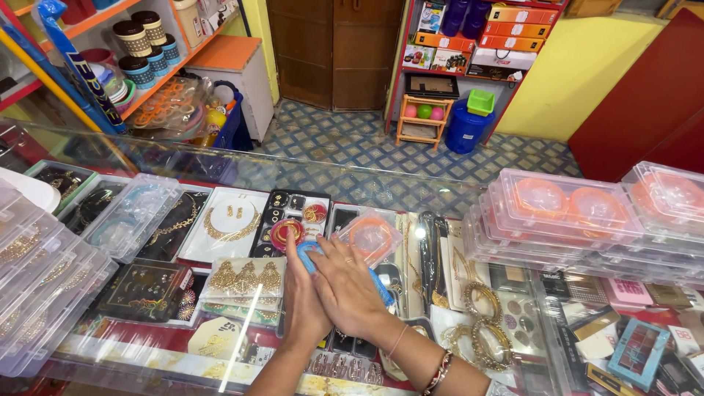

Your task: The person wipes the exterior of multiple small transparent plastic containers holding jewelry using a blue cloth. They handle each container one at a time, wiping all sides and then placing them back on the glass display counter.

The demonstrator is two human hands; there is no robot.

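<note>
Head view, looking down on a glass counter (pixel 220 172) with jewellery displayed beneath it.

My two hands meet near centre frame, low. Right hand (pixel 350 286) lies flat, fingers spread and extended toward 11 o'clock, palm pressed down on a blue cloth (pixel 382 287); not clenched, just pushing on it. A thin bracelet and a red beaded bangle sit on that wrist. Left hand (pixel 302 293) sits just beside it at 9 o'clock, partly tucked under the right, fingers pointing to 12 o'clock and touching the same cloth. I cannot tell whether the left fingers pinch the cloth or only rest on it.

The cloth shows as a blue edge at 12 o'clock of the hands and another sliver at 3 o'clock, lying on the glass.

Around the hands:
- At 12 o'clock, just beyond the fingertips, a small clear box of orange bangles (pixel 370 236).
- At 10 o'clock, under the glass, a gold necklace set on a white tray (pixel 229 220).
- At 9 o'clock, clear plastic boxes (pixel 44 293) stacked on the counter.
- At 2 o'clock, well apart, stacked clear boxes with orange rings (pixel 565 209).
- At 3 o'clock, gold bangles (pixel 488 323) under the glass.
</note>
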